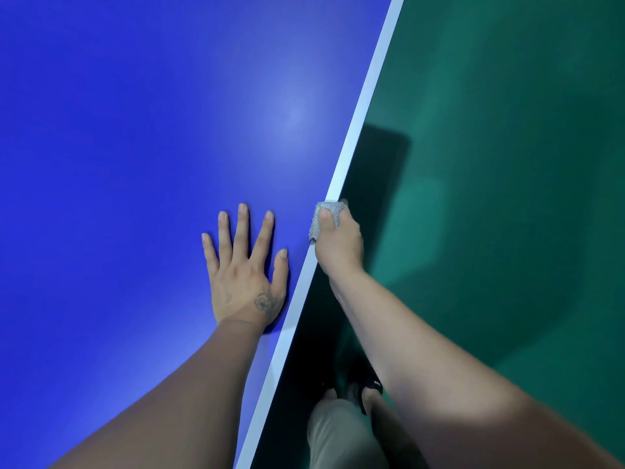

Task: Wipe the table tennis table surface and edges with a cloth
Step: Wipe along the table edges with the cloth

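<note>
The blue table tennis table (118,164) fills the left of the head view, with its white edge line (365,106) running diagonally from top right to bottom centre. My left hand (243,275) lies flat on the blue surface, fingers spread, just left of the edge. My right hand (338,242) grips a small grey cloth (326,216) wrapped over the table's edge, thumb on top of the cloth and fingers curled below the rim, out of sight.
A green floor (507,164) lies to the right of the table, with the table's dark shadow beside the edge. My leg in beige trousers (338,431) and a dark shoe (370,380) stand close under the edge at the bottom.
</note>
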### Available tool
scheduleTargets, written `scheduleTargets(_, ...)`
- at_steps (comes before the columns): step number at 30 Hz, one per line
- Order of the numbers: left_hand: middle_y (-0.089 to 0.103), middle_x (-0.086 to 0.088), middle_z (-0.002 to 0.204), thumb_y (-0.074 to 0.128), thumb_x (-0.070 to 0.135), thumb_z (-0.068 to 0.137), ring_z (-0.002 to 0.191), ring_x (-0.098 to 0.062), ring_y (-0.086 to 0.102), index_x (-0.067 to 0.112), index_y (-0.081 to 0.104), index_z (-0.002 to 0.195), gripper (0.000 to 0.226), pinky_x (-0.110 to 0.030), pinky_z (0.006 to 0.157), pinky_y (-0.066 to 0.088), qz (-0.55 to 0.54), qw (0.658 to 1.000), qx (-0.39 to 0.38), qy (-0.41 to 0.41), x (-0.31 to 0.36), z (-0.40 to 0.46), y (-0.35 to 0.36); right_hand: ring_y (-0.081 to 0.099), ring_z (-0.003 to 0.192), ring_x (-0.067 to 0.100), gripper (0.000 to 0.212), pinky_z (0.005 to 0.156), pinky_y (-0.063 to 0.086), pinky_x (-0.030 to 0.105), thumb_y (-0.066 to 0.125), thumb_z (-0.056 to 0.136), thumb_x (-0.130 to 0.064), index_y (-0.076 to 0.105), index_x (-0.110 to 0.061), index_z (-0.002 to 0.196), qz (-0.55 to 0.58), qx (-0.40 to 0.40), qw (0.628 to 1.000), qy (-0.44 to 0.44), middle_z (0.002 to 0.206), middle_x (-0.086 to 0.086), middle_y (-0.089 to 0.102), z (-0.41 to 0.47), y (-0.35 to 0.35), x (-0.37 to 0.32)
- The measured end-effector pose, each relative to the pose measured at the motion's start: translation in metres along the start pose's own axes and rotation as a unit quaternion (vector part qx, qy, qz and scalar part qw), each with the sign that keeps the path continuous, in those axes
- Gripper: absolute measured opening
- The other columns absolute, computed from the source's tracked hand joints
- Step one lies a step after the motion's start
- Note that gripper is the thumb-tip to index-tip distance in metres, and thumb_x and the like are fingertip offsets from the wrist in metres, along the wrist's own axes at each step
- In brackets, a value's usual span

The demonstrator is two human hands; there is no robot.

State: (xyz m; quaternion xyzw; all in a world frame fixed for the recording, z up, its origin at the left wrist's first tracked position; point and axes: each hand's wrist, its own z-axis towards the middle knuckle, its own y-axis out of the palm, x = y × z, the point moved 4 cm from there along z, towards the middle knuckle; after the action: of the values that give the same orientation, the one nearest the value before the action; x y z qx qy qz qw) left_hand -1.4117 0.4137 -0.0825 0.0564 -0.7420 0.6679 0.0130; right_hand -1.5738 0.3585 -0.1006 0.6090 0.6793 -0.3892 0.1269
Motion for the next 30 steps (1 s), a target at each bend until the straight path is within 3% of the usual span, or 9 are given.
scheduleTargets(4,0.003,0.000,0.181,0.030,0.056,0.109,0.167,-0.029,-0.006,0.035,0.019,0.171,0.066,-0.062,0.132,0.007,-0.005,1.000,0.004,0.003,0.001,0.000,-0.001,0.061,0.126,0.029,0.060,0.099,0.050,0.036,0.042,0.113,-0.040,0.022,-0.030,0.168,-0.011,-0.012,1.000,-0.013,0.141,0.001,0.065,-0.023,-0.001,0.007)
scheduleTargets(9,0.005,-0.001,0.181,0.033,0.054,0.109,0.167,-0.031,-0.005,0.033,0.021,0.171,0.066,-0.063,0.132,0.008,-0.008,1.000,0.007,0.009,0.002,0.000,-0.003,0.060,0.128,0.028,0.061,0.091,0.042,0.029,0.040,0.114,-0.038,0.016,-0.031,0.169,-0.020,-0.014,1.000,-0.007,0.146,0.002,0.063,-0.049,0.002,0.017)
scheduleTargets(16,0.010,-0.003,0.180,0.040,0.051,0.108,0.167,-0.033,0.000,0.031,0.027,0.170,0.066,-0.065,0.131,0.010,-0.018,1.000,0.015,0.013,0.003,0.002,-0.005,0.058,0.131,0.032,0.054,0.094,0.044,0.035,0.034,0.115,-0.037,0.025,-0.024,0.166,-0.040,0.003,0.999,0.006,0.144,0.007,0.063,-0.001,-0.007,-0.018)
scheduleTargets(21,0.012,-0.004,0.180,0.041,0.049,0.107,0.167,-0.033,0.002,0.030,0.030,0.169,0.065,-0.066,0.131,0.011,-0.012,1.000,0.016,0.010,0.006,0.002,-0.006,0.059,0.126,0.032,0.045,0.083,0.040,0.033,0.033,0.115,-0.037,0.039,-0.020,0.156,-0.030,0.021,0.999,0.015,0.134,0.006,0.065,0.055,-0.022,-0.052)
scheduleTargets(24,0.012,-0.003,0.180,0.041,0.050,0.107,0.167,-0.032,0.002,0.031,0.031,0.169,0.065,-0.065,0.131,0.010,-0.013,1.000,0.016,0.010,0.005,0.004,-0.006,0.054,0.134,0.032,0.050,0.087,0.039,0.034,0.033,0.115,-0.036,0.030,-0.021,0.163,-0.036,0.019,0.999,0.009,0.144,0.006,0.060,0.058,-0.023,-0.057)
scheduleTargets(27,0.010,-0.002,0.180,0.039,0.050,0.107,0.167,-0.032,0.001,0.031,0.031,0.169,0.065,-0.066,0.131,0.011,-0.011,1.000,0.012,0.002,0.007,0.003,-0.010,0.050,0.140,0.033,0.060,0.102,0.043,0.038,0.036,0.115,-0.034,0.013,-0.024,0.169,-0.061,-0.009,0.998,-0.025,0.159,0.006,0.050,0.030,-0.023,-0.049)
scheduleTargets(30,0.017,-0.005,0.179,0.044,0.050,0.105,0.167,-0.034,0.006,0.028,0.038,0.166,0.065,-0.066,0.130,0.011,-0.021,1.000,0.019,0.001,0.011,0.005,-0.013,0.052,0.140,0.031,0.065,0.101,0.040,0.034,0.036,0.114,-0.038,0.006,-0.024,0.170,-0.084,-0.041,0.994,-0.052,0.164,0.006,0.044,-0.010,-0.022,-0.026)
